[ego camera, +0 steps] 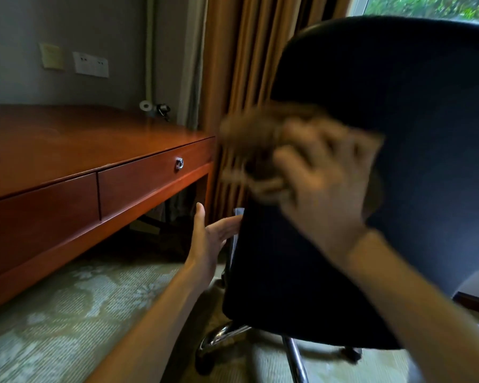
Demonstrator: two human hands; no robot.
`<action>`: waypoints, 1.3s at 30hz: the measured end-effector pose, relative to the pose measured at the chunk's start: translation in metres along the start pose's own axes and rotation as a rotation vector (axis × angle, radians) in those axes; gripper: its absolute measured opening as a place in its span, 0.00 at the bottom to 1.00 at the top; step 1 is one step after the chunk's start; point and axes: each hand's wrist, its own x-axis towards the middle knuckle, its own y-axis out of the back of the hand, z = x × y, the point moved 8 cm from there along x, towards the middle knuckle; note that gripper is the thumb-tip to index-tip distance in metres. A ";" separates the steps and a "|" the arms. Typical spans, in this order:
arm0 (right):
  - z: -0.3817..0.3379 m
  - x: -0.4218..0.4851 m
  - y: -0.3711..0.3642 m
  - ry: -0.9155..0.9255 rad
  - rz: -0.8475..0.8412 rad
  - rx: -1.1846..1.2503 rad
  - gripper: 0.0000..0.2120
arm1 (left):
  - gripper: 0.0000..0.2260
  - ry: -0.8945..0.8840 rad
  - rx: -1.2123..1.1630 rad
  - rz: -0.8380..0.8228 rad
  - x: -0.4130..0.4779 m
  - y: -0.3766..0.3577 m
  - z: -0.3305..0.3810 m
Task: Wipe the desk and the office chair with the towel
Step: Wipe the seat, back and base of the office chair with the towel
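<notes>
Right hand [321, 175], blurred, is closed around a brown towel [260, 139] pressed to the left edge of the dark chair [371, 106] backrest. Left hand [208, 236] is open, fingers spread, palm touching the backrest's lower left edge. Desk [67, 145] stands to the left, near the chair, on patterned carpet [80, 299].

Grey wall [100, 29] with outlet plates [91, 64], tan curtain [249, 64], pale patterned carpet [67, 313], daylight from window [432, 6] top right.
</notes>
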 end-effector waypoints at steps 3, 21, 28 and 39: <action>0.041 0.064 0.014 -0.093 0.152 -0.195 0.09 | 0.45 0.002 0.017 -0.059 -0.004 -0.009 -0.003; -0.056 -0.121 -0.056 0.027 -0.514 0.207 0.10 | 0.43 0.138 -0.296 -0.078 -0.006 -0.008 -0.026; -0.003 0.017 0.006 0.025 0.020 -0.050 0.08 | 0.46 0.073 -0.064 -0.021 0.005 0.001 -0.035; -0.052 -0.168 -0.075 0.032 -0.647 0.222 0.11 | 0.49 0.146 -0.459 -0.100 0.003 -0.011 -0.051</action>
